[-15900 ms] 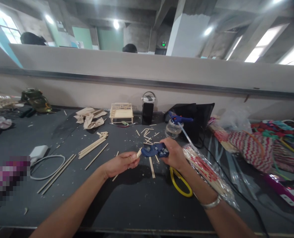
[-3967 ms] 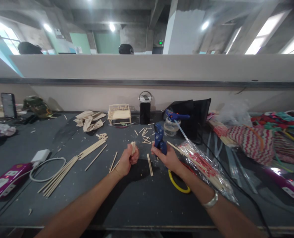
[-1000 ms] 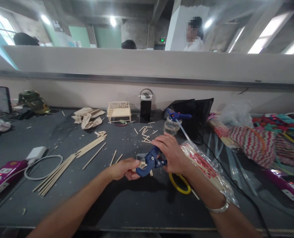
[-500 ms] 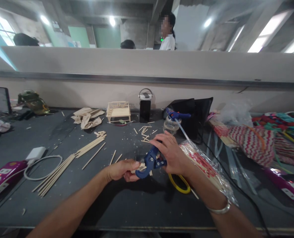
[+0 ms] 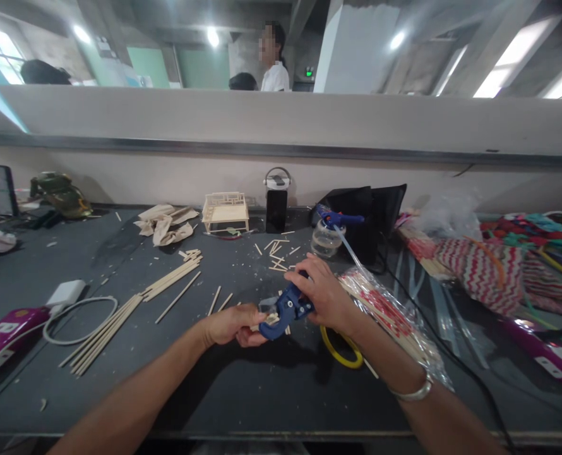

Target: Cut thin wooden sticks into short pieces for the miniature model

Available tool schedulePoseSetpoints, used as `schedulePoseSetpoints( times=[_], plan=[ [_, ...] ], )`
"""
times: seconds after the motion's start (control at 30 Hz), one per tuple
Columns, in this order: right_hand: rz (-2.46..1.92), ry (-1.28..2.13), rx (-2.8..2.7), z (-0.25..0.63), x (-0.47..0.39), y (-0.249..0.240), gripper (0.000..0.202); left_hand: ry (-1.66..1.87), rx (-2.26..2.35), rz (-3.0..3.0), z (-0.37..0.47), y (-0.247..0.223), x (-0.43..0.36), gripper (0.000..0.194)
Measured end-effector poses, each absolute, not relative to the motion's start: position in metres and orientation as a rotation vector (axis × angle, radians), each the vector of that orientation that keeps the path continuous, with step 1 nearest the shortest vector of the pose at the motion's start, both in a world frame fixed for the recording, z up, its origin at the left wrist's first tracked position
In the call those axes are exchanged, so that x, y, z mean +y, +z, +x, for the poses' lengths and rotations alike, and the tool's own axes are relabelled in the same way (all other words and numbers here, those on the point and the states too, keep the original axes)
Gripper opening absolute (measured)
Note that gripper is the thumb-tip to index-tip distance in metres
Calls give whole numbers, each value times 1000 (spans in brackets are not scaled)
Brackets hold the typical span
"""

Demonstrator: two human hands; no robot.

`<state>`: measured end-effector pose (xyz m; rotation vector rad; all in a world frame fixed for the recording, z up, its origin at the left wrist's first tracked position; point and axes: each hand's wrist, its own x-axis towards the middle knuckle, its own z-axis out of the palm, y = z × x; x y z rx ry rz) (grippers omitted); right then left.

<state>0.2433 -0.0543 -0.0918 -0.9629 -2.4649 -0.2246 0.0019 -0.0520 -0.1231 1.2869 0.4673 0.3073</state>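
Note:
My right hand is closed round the handles of a blue pipe cutter, held above the middle of the dark table. Its curved jaw points left, towards my left hand. Between the thumb and fingers of that left hand are short wooden sticks, with their ends at the jaw. How many sticks are pinched there is hidden. A yellow loop handle lies below my right wrist. Just beyond the hands, several cut stick pieces are scattered.
Long wooden sticks lie at the left, near a purple power strip. A small stick-built piece of furniture stands at the back beside a phone. A blue glue gun rests on a jar. Right of it is a bag of sticks.
The cutter has shifted slightly to the left in my right hand, and its blade shows more clearly above the jaw. Behind the partition, a person has moved left.

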Motion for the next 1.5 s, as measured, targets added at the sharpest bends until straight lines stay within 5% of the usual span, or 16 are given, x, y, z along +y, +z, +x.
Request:
schedulePoseSetpoints(
  times=[0.27,0.7,1.2,1.5],
  plan=[
    [-1037,-199,-2503,245,-52,-94,52,180,450,1351,1,-120,-46,57],
    [-1091,-187,-2492,244,-49,-101,62,242,442,1303,3,-117,-46,53],
    [-952,-306,-2422,245,-45,-109,5,228,470,1403,6,-110,-49,54],
    [-897,-432,-2324,243,-48,-115,14,268,484,1452,2,-114,-46,55]
  ],
)
